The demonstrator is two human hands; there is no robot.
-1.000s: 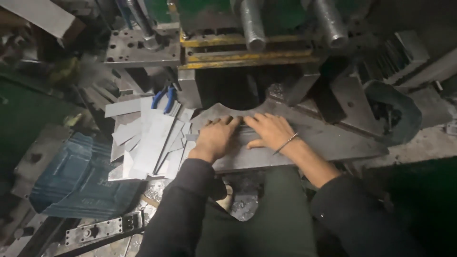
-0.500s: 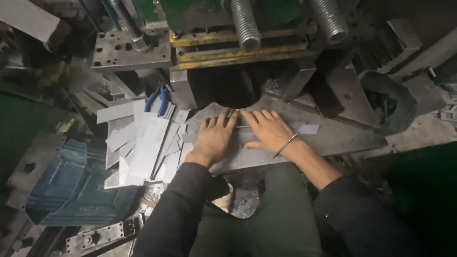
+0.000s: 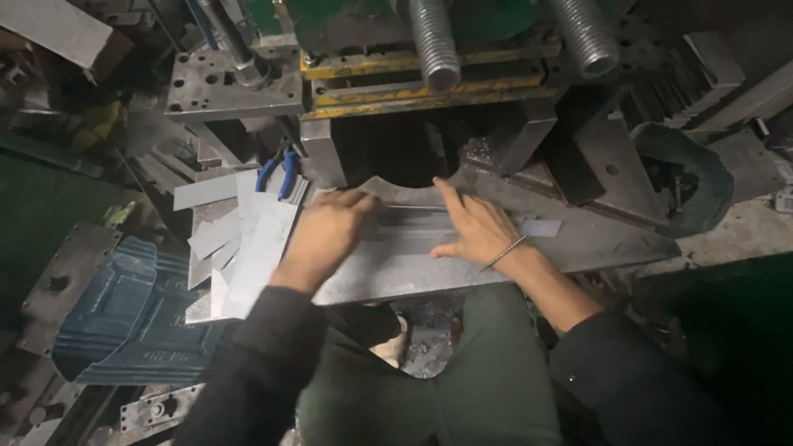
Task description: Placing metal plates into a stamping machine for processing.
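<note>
At the far left a blue ribbed casing [image 3: 116, 322] lies low beside the tabletop [image 3: 611, 239]. Next to it is a stack of grey metal sheets [image 3: 248, 248], with blue-handled pliers [image 3: 277, 169] behind them. The left hand [image 3: 326, 235] rests palm down, fingers curved, on a long metal strip [image 3: 413, 223] that lies flat on the tabletop in front of the press opening [image 3: 396, 149]. The right hand [image 3: 475, 231] presses flat on the same strip, fingers extended, not gripping. A thin bracelet [image 3: 504, 252] is on the right wrist.
</note>
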